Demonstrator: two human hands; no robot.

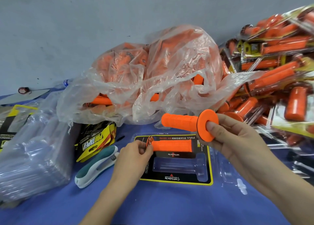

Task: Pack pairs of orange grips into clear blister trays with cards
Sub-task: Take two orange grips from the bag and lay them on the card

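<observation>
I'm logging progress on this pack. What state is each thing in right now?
Clear blister tray with black-and-yellow card: upper cavity filled, lower cavity empty.
Orange rubber grip in tray: seated, left hand pinching its flanged end.
Second orange grip: held above the tray by right hand.
Teal-and-white stapler: lying untouched.

light: bright, even | shadows: soft | edges: wide-angle bend, right side blurred

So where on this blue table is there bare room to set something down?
The near strip of table, in front of the tray and the stapler, is bare. Elsewhere it is crowded: tray stack on the left, bags at the back, finished packs on the right.
</observation>
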